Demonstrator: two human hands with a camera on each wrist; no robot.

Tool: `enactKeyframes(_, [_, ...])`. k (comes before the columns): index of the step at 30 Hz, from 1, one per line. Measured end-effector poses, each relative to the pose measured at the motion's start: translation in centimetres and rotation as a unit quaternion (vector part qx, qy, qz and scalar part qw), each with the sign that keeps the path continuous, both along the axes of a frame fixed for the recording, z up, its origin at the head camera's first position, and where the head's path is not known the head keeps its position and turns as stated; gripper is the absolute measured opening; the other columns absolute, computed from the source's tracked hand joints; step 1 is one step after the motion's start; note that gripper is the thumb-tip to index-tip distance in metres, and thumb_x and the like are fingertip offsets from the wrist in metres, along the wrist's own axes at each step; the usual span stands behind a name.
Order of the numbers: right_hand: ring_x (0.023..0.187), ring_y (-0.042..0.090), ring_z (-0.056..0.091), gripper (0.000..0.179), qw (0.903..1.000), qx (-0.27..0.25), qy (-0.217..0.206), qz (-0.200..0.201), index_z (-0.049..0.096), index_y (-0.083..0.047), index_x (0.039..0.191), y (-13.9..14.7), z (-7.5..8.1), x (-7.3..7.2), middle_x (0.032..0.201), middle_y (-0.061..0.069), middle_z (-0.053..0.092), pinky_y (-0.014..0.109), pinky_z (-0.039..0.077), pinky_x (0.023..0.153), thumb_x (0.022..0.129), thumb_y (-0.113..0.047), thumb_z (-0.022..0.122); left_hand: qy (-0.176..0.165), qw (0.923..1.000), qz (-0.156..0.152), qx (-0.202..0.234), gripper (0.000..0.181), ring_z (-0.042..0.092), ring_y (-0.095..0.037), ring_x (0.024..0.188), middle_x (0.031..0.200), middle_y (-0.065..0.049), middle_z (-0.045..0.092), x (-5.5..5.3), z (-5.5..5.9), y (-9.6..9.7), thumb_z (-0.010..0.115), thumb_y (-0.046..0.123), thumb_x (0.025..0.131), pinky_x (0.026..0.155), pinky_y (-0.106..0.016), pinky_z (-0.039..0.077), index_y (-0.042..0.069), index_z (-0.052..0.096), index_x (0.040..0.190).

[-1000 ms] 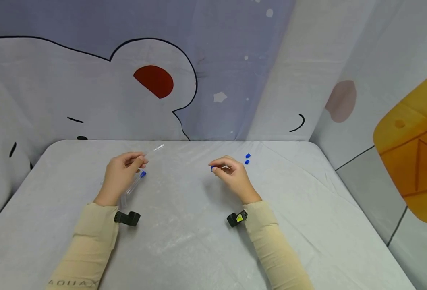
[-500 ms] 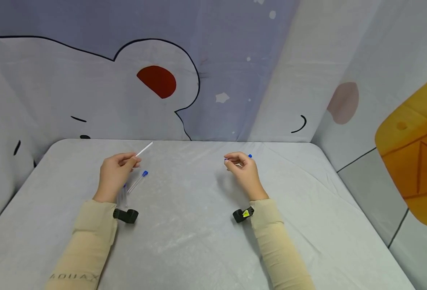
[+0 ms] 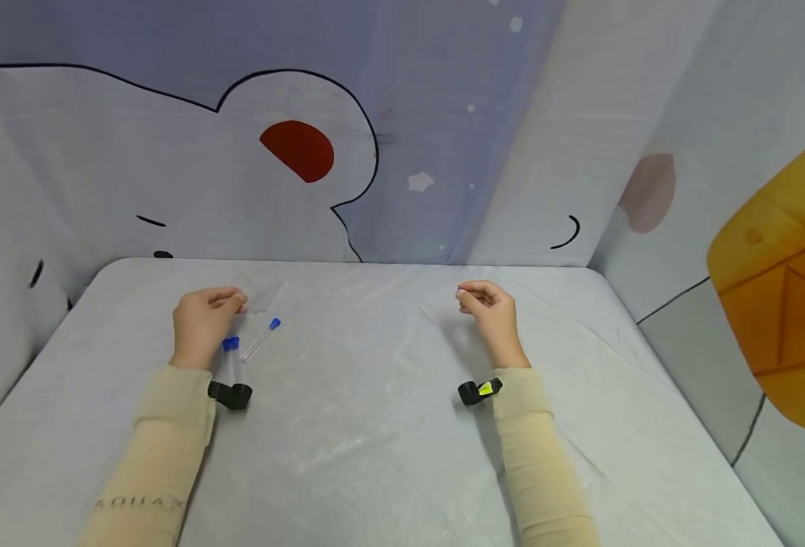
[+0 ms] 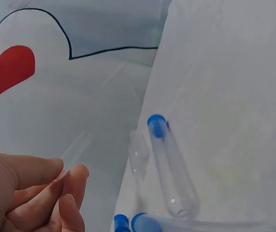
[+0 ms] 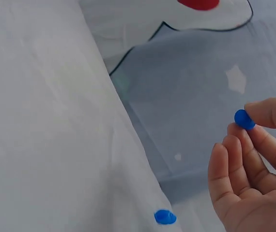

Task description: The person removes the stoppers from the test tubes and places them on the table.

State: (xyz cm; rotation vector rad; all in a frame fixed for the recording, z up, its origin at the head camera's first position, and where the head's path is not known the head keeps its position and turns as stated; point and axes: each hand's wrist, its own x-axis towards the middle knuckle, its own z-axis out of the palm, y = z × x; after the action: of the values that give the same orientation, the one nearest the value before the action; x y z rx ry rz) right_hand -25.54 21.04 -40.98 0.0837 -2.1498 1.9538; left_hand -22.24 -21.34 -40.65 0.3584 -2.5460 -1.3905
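Note:
My left hand point(image 3: 204, 327) is over the left part of the table, its thumb and fingertips pinching a clear test tube point(image 4: 77, 149) that points up and away. Just right of and below this hand lie several clear tubes with blue caps, one of them a slanted capped tube point(image 3: 260, 342). In the left wrist view a capped tube point(image 4: 173, 169) lies near the table edge. My right hand point(image 3: 491, 319), held above the table at the right, pinches a small blue cap point(image 5: 244, 119) between thumb and fingertips. Another blue cap point(image 5: 165, 217) lies on the table, hidden behind this hand in the head view.
A white cloth covers the table point(image 3: 361, 425). A printed fabric wall point(image 3: 430, 137) rises right behind its far edge, and another panel point(image 3: 689, 304) stands along the right side. In the left wrist view a small clear thing point(image 4: 139, 154) lies beside the capped tube.
My right hand has moved right with the blue cap, now covering the loose caps in the head view. My left hand has shifted slightly left with its tube, uncovering more of the capped tubes.

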Motion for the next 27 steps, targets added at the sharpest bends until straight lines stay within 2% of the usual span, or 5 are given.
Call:
enactKeyframes(5, [0.092,0.027,0.067,0.032,0.9964,-0.042,-0.064,-0.036,0.067,0.009,0.118,1.9,-0.2,-0.6,0.101,0.009,0.070,0.024,0.057,0.078,0.095,-0.011,0.073,-0.003,0.9997,0.015,-0.019,0.034,0.071,-0.033,0.101,0.108,-0.021,0.074,-0.8,0.1,0.0,0.060,0.019,0.103,0.075,-0.021,0.046,-0.005,0.068,0.126])
enactKeyframes(9, [0.096,0.027,0.066,0.033,0.9923,-0.035,-0.104,-0.057,0.066,0.009,0.123,3.1,-0.4,-1.3,0.106,0.010,0.069,0.025,0.057,0.080,0.096,-0.010,0.072,-0.016,0.9989,0.022,-0.038,0.033,0.070,-0.034,0.099,0.107,-0.022,0.074,-1.3,0.2,0.1,0.060,0.018,0.103,0.074,-0.028,0.047,-0.006,0.068,0.125])
enactKeyframes(17, [0.087,0.024,0.067,0.023,0.9869,0.069,-0.125,-0.076,0.069,0.006,0.113,4.7,-0.8,-2.5,0.096,0.006,0.070,0.025,0.058,0.075,0.096,-0.011,0.070,-0.032,0.9957,0.031,-0.081,0.028,0.064,-0.043,0.106,0.111,-0.027,0.071,-2.0,-0.2,-0.1,0.061,0.013,0.098,0.091,-0.053,0.050,-0.008,0.072,0.113])
enactKeyframes(21, [0.075,0.016,0.065,0.021,0.9793,0.123,-0.143,-0.074,0.071,0.004,0.109,5.2,-1.3,-3.3,0.095,0.010,0.071,0.023,0.056,0.067,0.094,-0.011,0.071,-0.041,0.9950,0.021,-0.089,0.028,0.062,-0.046,0.108,0.114,-0.029,0.069,-2.1,-0.5,-0.1,0.062,0.012,0.097,0.093,-0.055,0.049,-0.009,0.072,0.112])
enactKeyframes(27, [0.069,0.010,0.062,0.017,0.9615,0.196,-0.175,-0.081,0.072,0.001,0.104,5.6,-1.8,-4.2,0.092,0.007,0.071,0.020,0.053,0.062,0.093,-0.012,0.072,-0.057,0.9937,0.011,-0.096,0.027,0.064,-0.044,0.100,0.113,-0.029,0.069,-2.0,-0.6,0.2,0.064,0.012,0.094,0.084,-0.054,0.051,-0.008,0.072,0.110])
